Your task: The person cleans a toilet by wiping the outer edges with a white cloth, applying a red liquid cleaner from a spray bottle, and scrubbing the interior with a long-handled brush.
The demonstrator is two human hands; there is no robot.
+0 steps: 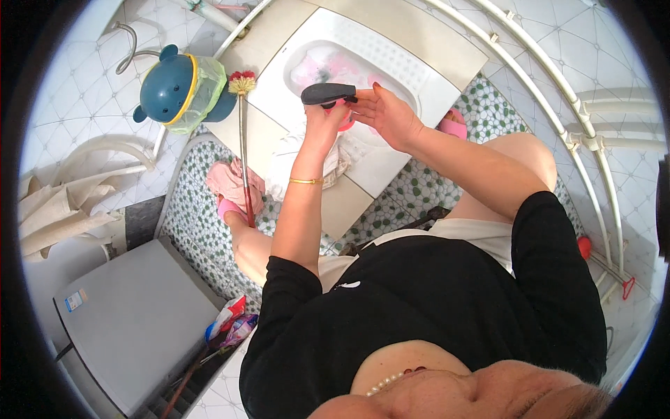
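Note:
My left hand [325, 127] is closed around a dark, shoe-like thing [328, 93] with a smooth black face, rounded at one end. A bright pink-red part [346, 120] shows beneath it. My right hand [391, 117] reaches in from the other side, its fingers stretched out against the thing's right end. Both hands are above the near edge of a white squat toilet pan [436, 59]. Pink and whitish matter [335, 66] lies in its basin; I cannot make out what it is. A bunched white cloth [287, 164] lies beside my left forearm.
A long-handled brush [243, 153] stands left of the pan, near a blue animal-shaped bin [166, 89] with a greenish bag. A pink cloth [234, 185] lies by my pink slipper [227, 207]. White pipes [534, 87] run along the right wall. A grey appliance [139, 325] stands lower left.

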